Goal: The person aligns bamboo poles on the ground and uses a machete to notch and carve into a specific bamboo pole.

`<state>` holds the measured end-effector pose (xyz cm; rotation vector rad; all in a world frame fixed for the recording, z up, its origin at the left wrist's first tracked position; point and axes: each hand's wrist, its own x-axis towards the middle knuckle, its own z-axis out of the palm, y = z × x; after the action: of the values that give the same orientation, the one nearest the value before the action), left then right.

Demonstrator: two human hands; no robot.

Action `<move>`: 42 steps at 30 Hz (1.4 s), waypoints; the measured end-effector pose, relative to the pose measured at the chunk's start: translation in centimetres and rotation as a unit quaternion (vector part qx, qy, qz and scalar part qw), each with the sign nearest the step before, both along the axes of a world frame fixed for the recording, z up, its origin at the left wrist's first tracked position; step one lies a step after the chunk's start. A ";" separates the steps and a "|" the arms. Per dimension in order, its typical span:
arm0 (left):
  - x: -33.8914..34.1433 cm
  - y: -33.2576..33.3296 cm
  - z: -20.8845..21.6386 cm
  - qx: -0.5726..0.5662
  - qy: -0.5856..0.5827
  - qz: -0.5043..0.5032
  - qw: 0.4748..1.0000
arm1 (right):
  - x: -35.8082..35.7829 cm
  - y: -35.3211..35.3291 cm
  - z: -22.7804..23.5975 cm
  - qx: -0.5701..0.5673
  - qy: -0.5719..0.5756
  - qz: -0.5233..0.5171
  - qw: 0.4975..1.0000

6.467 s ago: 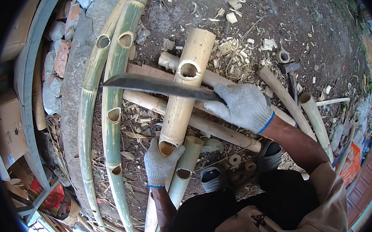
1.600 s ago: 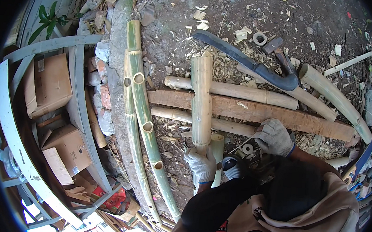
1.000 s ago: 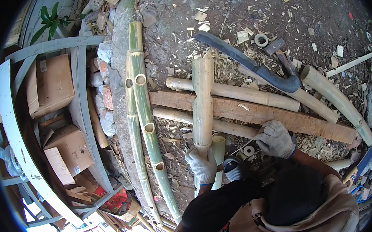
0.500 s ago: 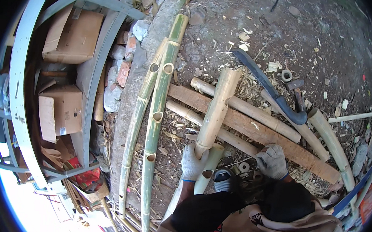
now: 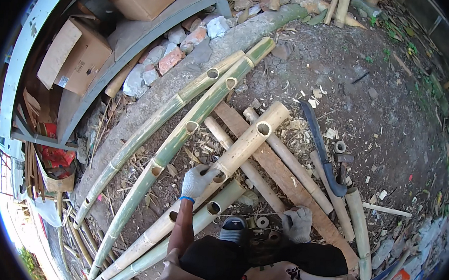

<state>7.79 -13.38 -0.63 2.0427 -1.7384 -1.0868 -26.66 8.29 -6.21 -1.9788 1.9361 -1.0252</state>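
A long pale bamboo pole (image 5: 239, 149) with round holes lies slanting over thinner bamboo poles and a plank. Its holes face up. My left hand (image 5: 196, 184), in a white knit glove, grips this pole beside one of its holes. My right hand (image 5: 297, 226), gloved alike, is curled closed by the near end of a thin bamboo pole (image 5: 260, 181), close to the brown plank (image 5: 280, 167). Whether anything is inside those fingers is hidden. Just right of the pale pole lies a greenish holed bamboo pole (image 5: 231, 195).
Two green holed bamboo poles (image 5: 143, 178) lie to the left. A dark-handled machete (image 5: 318, 141) and a hammer (image 5: 343, 166) rest on the chip-strewn ground at right. Bricks and stones (image 5: 172, 59) line a frame holding cardboard boxes (image 5: 81, 60). My foot (image 5: 233, 229) is between my hands.
The pale pole has rolled so its holes face upward, with my left hand still on it. My view has turned, shifting the scene. My right hand stays near the thin pole's end.
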 end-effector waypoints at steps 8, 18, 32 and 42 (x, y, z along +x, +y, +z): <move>2.7 -3.7 -0.7 0.093 0.079 -0.050 0.991 | 0.1 0.1 -0.6 -0.007 0.027 0.006 1.000; 3.4 -4.8 -1.0 0.176 0.092 -0.043 0.979 | -0.2 0.4 -1.2 0.001 0.042 0.013 0.999; 3.7 -3.5 -2.4 0.126 0.142 -0.058 0.980 | 0.0 0.9 -1.2 0.013 0.062 0.012 0.998; 2.5 -4.0 -0.4 0.089 0.129 -0.047 0.986 | 0.1 -0.1 -0.1 0.013 0.049 0.002 0.999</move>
<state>10.31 -17.38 -1.02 1.8301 -1.6708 -1.5125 -26.56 8.16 -6.35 -2.0541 1.9847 -0.9125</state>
